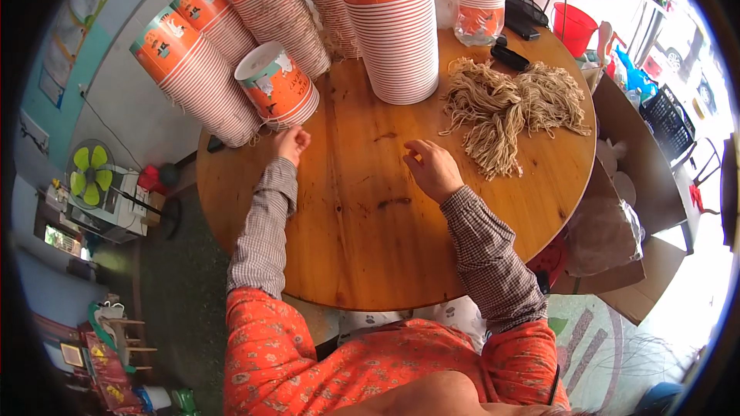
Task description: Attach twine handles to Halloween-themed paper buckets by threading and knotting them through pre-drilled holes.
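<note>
My left hand [291, 145] is at the near foot of a short stack of orange and teal printed paper buckets [279, 85], its fingers curled in. Whether it pinches a string there is too small to make out. String is visible around the base of that stack. My right hand [433, 169] hovers over the wooden table with bent fingers, a gap between thumb and forefinger, and nothing seen in it. Right of it lies a loose heap of beige strings [493, 112]. A tall stack of the buckets [395, 46] stands upright beyond my hands.
More tall bucket stacks [204, 81] line the far left of the round table [347, 262], with strings around them. At the far right are a plastic-wrapped stack [474, 0] and a black object [509, 58]. Cardboard boxes [640, 162] stand beside the table's right edge.
</note>
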The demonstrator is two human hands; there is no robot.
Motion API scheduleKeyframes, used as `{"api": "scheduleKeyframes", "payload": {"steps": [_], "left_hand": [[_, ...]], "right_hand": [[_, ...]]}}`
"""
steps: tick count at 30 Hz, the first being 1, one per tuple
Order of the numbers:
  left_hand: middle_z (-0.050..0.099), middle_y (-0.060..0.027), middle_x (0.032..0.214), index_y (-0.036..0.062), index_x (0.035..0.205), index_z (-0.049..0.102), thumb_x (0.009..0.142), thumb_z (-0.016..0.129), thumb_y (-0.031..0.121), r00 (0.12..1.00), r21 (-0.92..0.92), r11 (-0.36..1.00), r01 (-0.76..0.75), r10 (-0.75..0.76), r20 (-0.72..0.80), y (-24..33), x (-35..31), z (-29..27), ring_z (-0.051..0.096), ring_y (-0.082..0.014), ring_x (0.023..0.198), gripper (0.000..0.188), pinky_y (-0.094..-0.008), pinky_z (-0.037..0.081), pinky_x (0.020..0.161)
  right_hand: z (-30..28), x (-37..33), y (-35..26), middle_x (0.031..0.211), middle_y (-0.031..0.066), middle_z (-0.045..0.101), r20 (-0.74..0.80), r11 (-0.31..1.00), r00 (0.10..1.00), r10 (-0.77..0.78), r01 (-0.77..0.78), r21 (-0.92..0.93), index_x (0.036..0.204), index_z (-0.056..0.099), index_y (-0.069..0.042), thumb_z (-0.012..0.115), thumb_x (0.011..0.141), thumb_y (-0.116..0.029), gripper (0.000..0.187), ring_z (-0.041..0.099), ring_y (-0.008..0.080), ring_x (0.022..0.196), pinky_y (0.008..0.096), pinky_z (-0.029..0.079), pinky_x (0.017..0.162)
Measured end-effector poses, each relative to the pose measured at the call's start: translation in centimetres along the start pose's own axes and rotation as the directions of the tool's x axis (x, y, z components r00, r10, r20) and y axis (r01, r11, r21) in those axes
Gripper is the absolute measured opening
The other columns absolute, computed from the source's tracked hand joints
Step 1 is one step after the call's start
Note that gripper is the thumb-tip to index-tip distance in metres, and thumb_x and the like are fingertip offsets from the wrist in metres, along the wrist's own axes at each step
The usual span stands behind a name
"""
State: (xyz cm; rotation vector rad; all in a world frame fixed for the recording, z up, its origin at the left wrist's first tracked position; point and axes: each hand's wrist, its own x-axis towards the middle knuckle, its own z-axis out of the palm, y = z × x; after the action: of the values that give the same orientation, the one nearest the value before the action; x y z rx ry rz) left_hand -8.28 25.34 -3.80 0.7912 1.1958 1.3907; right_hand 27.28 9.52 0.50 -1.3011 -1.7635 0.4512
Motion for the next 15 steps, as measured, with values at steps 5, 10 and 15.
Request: {"api": "scheduleKeyframes", "payload": {"steps": [5,10,15], "left_hand": [[0.062,-0.0028,0.088,0.0036,0.112,0.058,0.091,0.061,0.013,0.901,0.366,0.827,-0.427,0.352,0.255,2.7,-4.1,11.1,0.063,-0.0109,0.07,0.024,-0.0227,0.05,0.056],[0.062,-0.0063,0.092,0.0054,0.111,0.06,0.086,0.063,0.007,0.381,0.458,0.144,-0.877,0.79,0.481,10.2,-5.5,22.1,0.062,-0.0137,0.07,0.025,-0.028,0.051,0.063],[0.06,-0.0065,0.095,0.007,0.094,0.058,0.086,0.06,0.012,0.094,0.526,-0.387,-0.757,0.732,0.675,15.0,-6.9,27.2,0.061,-0.0277,0.086,0.01,-0.0385,0.051,0.069]], "right_hand": [[-0.2,-0.3,-0.8,0.087,0.0145,0.068,0.055,1.0,0.998,-0.02,0.021,-0.016,0.102,0.063,-0.001,0.062,0.085,-0.018,0.024,0.066,0.0289,0.079,0.0372,0.052,0.072],[-0.2,-0.3,-0.4,0.093,0.0127,0.067,0.053,1.0,0.998,0.014,-0.013,-0.016,0.097,0.064,-0.005,0.057,0.086,-0.021,0.02,0.063,0.0325,0.087,0.0417,0.051,0.075],[-0.3,-0.2,0.4,0.089,0.0129,0.067,-0.018,0.997,0.999,-0.041,0.04,-0.059,0.091,0.063,-0.006,0.055,0.087,-0.022,0.019,0.064,0.0331,0.082,0.043,0.052,0.071]]}}
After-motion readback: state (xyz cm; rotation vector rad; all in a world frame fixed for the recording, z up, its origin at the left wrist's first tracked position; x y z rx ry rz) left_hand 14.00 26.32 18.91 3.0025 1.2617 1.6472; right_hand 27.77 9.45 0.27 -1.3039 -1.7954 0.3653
